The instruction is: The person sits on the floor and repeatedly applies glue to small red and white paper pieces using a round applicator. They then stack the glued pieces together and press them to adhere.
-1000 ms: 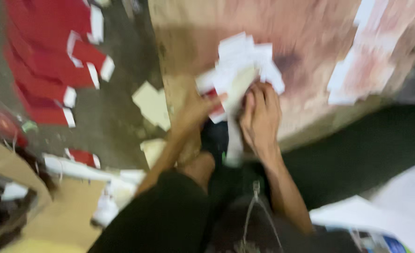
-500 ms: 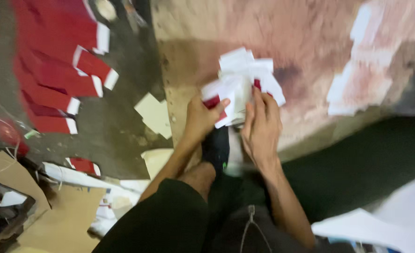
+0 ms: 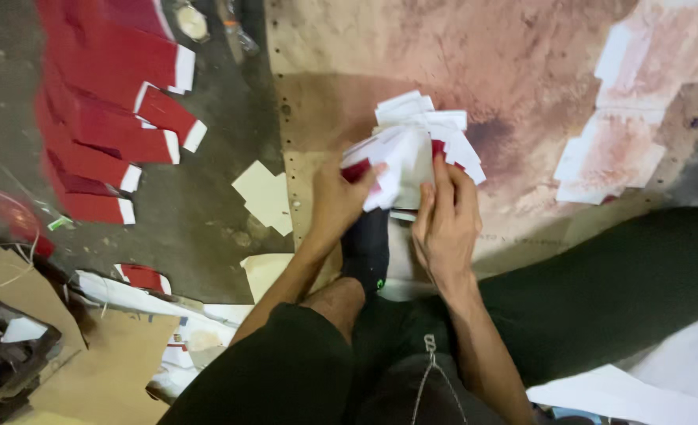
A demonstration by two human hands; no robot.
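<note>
A fanned stack of white paper pieces with red parts point(image 3: 416, 145) lies on a stained brown board point(image 3: 475, 55) in front of me. My left hand point(image 3: 335, 201) grips the stack's left edge, thumb on top of a red corner. My right hand point(image 3: 445, 224) holds the right side, with the index finger pressed on the top sheet. My foot in a black sock point(image 3: 366, 248) rests on the board just below the stack, between both hands.
Several red-and-white folded pieces point(image 3: 109, 130) lie in a column on the grey floor at left. Loose cream paper scraps point(image 3: 264, 197) sit beside the board. Pale sheets point(image 3: 612, 153) stick on the board's right. Cardboard point(image 3: 89, 370) and clutter fill the bottom left.
Both hands have shifted slightly up and apart along the stack, which now looks more gathered and fanned. The view has moved closer and steadier.
</note>
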